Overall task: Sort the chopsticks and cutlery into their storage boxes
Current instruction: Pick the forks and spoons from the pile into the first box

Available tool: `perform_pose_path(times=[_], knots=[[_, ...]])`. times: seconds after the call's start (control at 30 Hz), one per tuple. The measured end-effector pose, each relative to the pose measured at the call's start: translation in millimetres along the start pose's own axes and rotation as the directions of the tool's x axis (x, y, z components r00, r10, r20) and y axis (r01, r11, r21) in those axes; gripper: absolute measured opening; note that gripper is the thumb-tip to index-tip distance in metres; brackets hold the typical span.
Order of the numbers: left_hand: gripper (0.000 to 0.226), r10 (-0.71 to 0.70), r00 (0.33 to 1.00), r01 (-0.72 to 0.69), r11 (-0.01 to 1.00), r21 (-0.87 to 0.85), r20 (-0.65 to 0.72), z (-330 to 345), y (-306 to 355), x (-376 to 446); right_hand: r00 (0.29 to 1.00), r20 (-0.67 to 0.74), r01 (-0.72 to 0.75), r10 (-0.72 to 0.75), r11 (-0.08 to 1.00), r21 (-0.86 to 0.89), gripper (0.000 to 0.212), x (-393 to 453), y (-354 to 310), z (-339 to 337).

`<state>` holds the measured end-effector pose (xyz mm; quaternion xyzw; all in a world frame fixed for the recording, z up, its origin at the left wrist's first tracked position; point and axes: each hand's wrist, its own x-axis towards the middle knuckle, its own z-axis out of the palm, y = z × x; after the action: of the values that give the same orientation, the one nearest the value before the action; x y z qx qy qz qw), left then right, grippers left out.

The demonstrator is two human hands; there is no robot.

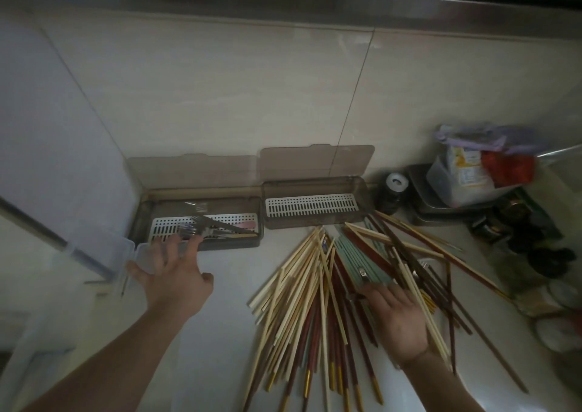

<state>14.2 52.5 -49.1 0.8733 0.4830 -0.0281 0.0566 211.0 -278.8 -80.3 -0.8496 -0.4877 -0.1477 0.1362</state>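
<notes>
Left grip (171,270): fingers spread and straight, palm down, holding nothing. The fingertips reach the near rim of the left storage box (201,219); the forearm extends from the lower left corner of the view. Right grip (398,320): flat, fingers straight and together, pressing down on the chopstick pile (315,301); nothing is pinched or enclosed. Its forearm enters from the lower right.

Tabletop (226,317): pale, smooth, set in a corner formed by large light wall tiles (220,96). A metal strip (283,5) runs along the top of the tiles.

Chopstick pile: fanned out on the tabletop, right of centre, with tips converging toward the right storage box (315,205). It mixes pale wooden, dark red gold-ended, and teal pieces.

Storage boxes: two, side by side against the back wall, both with translucent lids raised. The left box holds forks (192,227) and other cutlery on a white slotted tray. The right box shows only its white slotted tray.

Clear plastic container (126,254): just left of the left grip.

Right edge: a bagged bundle (478,166) on a metal tray, and dark jars (390,197).
</notes>
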Motion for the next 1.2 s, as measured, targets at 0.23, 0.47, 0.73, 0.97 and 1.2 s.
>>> perform_pose_path(times=[0.23,0.47,0.73,0.97,1.2], knots=[[0.078,0.001,1.0,-0.001,1.0,0.017,-0.002,0.6,-1.1,0.2,0.975,-0.191,-0.028,0.112,0.918,0.396,0.034,47.3,-37.6,-15.7],[0.077,0.004,1.0,-0.004,1.0,0.014,-0.002,1.3,0.6,1.4,0.942,-0.095,0.015,0.321,0.242,0.97,0.034,108.2,-96.6,-65.3],[0.077,0.029,0.999,-0.029,1.0,-0.001,0.019,-5.7,2.3,-2.2,0.837,0.497,-0.542,0.229,0.217,0.812,0.053,142.8,-104.5,-9.4],[0.074,0.045,0.998,-0.044,0.999,-0.016,0.04,-14.8,0.6,-4.5,0.796,0.537,-0.589,0.279,0.559,0.583,0.038,204.4,-125.7,24.9],[0.076,0.029,0.994,-0.023,0.998,-0.055,0.102,-17.0,-2.7,-5.8,0.822,0.562,-0.361,0.088,0.845,0.396,0.02,267.7,-170.2,46.3]])
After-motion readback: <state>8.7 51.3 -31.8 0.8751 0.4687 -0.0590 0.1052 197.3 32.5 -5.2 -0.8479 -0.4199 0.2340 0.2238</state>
